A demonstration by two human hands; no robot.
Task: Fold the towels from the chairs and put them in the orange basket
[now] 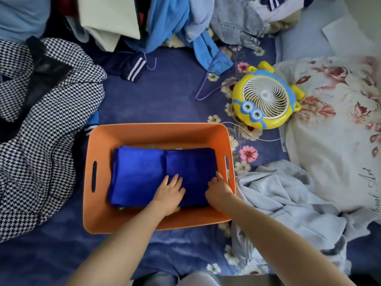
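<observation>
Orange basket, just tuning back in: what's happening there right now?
A person is settling folded blue towels in the orange basket. The left hand presses flat on them near the middle; the right hand is at their right edge by the basket wall, grip unclear. Loose clothes lie around the basket.
</observation>
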